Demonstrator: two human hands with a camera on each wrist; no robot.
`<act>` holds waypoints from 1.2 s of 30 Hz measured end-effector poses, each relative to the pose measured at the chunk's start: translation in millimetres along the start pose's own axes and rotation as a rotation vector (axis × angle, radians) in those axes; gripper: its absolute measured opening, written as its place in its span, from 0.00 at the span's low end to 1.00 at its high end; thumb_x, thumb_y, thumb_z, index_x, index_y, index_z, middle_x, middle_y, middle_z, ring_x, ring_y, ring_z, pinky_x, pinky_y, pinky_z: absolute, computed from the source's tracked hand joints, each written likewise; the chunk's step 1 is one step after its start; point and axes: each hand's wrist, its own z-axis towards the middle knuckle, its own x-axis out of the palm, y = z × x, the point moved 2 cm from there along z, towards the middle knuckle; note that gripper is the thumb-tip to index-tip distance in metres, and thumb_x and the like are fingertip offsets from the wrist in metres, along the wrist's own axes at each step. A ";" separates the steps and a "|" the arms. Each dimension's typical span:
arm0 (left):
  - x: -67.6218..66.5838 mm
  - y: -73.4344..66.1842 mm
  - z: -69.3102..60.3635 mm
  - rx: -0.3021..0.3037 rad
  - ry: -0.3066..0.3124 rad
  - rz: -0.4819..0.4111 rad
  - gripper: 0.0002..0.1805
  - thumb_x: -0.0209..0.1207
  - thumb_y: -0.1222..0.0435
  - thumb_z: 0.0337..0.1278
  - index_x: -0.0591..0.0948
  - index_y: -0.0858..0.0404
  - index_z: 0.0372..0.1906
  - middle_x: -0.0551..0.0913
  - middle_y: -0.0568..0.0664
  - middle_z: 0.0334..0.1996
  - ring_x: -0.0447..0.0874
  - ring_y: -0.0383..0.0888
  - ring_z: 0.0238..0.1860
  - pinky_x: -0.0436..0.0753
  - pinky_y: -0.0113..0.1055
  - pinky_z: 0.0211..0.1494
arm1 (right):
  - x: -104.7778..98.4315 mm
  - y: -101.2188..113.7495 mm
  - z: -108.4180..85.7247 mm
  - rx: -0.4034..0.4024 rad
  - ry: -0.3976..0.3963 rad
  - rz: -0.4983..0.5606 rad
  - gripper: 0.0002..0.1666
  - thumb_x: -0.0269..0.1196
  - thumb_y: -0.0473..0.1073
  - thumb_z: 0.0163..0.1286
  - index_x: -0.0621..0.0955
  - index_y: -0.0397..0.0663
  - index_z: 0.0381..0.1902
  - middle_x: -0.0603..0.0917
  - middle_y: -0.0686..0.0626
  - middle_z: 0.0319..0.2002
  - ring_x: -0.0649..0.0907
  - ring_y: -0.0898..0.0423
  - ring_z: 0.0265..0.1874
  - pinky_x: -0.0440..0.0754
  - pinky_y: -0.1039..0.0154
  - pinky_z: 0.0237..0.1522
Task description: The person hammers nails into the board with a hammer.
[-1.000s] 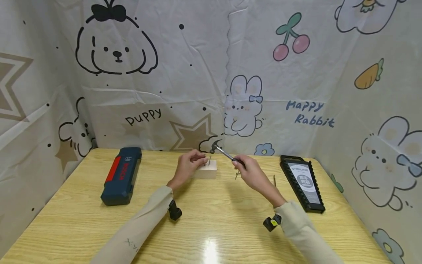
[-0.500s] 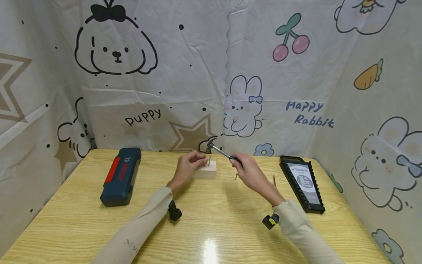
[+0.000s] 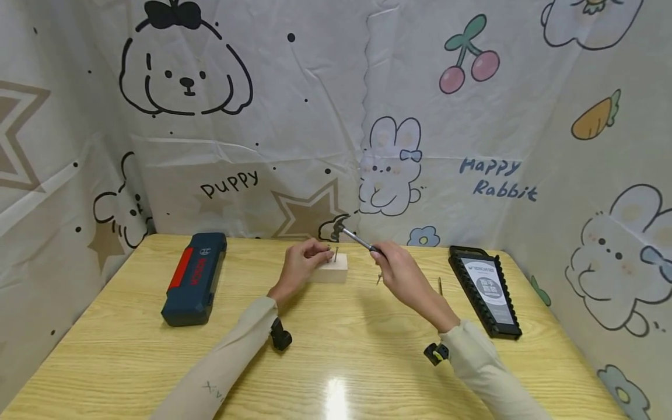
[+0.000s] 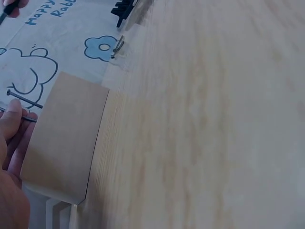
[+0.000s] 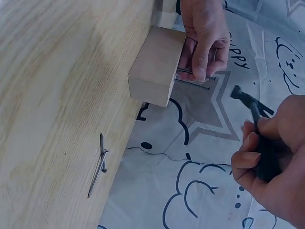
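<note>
Your left fingers [image 5: 202,58] pinch a nail [image 5: 185,71], seemingly to steady it on the wooden block [image 5: 151,64] below them, while your right fingers [image 5: 249,158] grip a hammer [image 5: 256,116].

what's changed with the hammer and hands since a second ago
In the head view, the head of the hammer has shifted slightly left relative to the upright nail. Nothing was taken hold of or let go: the right hand still grips the hammer, the left hand still pinches another nail at the wood block. The blue case stayed put.
</note>
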 end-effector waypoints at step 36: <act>-0.6 -0.1 0.5 0.027 0.019 0.026 0.04 0.71 0.69 0.62 0.88 0.66 0.38 0.91 0.57 0.39 0.89 0.48 0.38 0.83 0.24 0.41 | 6.5 -1.7 2.5 -0.158 -0.055 -0.034 0.05 0.57 0.31 0.81 0.79 0.35 0.47 0.78 0.45 0.35 0.73 0.56 0.32 0.76 0.61 0.31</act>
